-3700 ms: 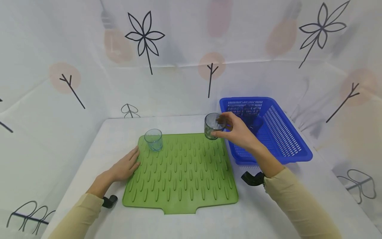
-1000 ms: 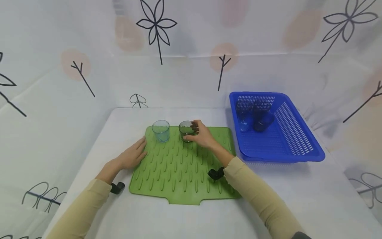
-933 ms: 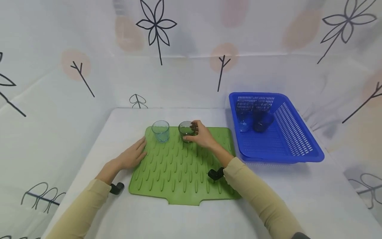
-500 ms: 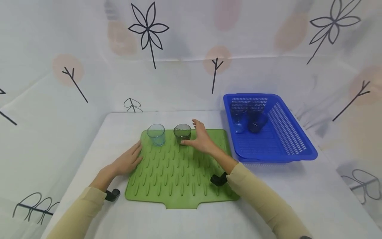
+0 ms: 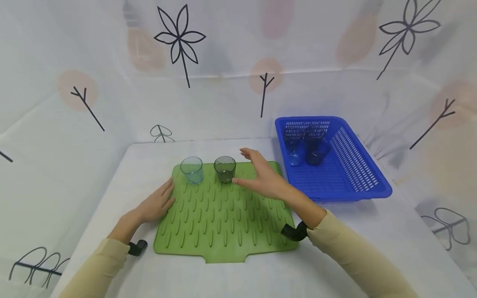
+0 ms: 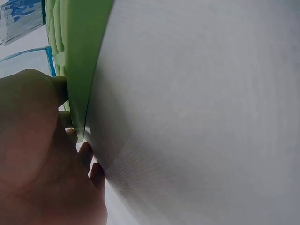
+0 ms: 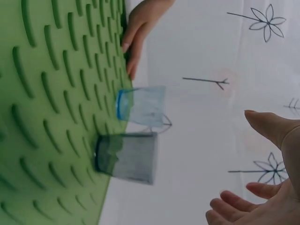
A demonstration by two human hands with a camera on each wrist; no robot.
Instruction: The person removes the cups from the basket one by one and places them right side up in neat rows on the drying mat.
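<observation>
On the green mat (image 5: pixel 223 231), in the head view, the gray glass (image 5: pixel 225 170) stands beside my spread, empty right grip (image 5: pixel 265 177); left wrist, my relaxed left grip (image 6: pixel 44 145) touches the mat's edge; right wrist, the glass looks stiff, slick, breakable, best held mid-wall

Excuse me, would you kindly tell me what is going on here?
Someone's open right hand is beside a grey glass, not touching it, while the left hand rests at the left edge of a green mat. The grey glass and a blue glass stand upright along the mat's far side. More glasses are in the blue basket.
</observation>
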